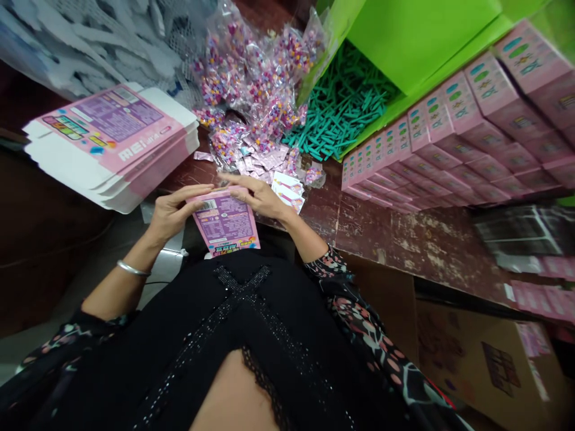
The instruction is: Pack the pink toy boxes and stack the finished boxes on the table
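Both hands hold a small pink and purple carton (227,224) just above my lap, at the near edge of the worn wooden table (404,233). My left hand (173,211) grips its left top corner, and a silver bangle sits on that wrist. My right hand (259,194) presses on its top right edge with the fingers laid over the flap. Small printed leaflets (287,188) lie just beyond my right hand.
A stack of flat unfolded pink cartons (112,140) rests at the left. Clear bags of coloured beads (258,84) are heaped ahead. Teal sticks (341,108) fill a green box (413,36). Rows of finished pink boxes (458,126) stand at the right. Cardboard cartons (485,359) sit below.
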The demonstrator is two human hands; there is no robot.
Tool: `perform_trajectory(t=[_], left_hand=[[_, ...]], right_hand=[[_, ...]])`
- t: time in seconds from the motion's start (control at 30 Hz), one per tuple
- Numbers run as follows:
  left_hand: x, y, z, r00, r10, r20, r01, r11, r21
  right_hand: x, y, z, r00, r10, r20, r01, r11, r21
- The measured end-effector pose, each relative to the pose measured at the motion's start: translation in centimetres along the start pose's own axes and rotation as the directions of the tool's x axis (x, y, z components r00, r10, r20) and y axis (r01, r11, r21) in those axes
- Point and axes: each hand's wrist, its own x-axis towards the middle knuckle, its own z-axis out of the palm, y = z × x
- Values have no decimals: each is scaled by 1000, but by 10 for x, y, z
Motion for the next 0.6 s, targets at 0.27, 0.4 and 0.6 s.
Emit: perform_trajectory(t=[0.27, 0.4, 0.6], left_hand=[[35, -22, 5, 693, 125, -710, -252, 965, -76], [35, 6, -2, 928, -26, -372, -13, 995, -101], [44, 59, -39, 960, -52, 275, -75, 899, 432]], right_hand=[[-59, 34, 19, 898, 282, -338, -177, 934, 311], [-69, 39, 27, 789, 359, -498, -18, 824, 566], [-54, 25, 57, 889, 325, -322, -66, 788, 612]])
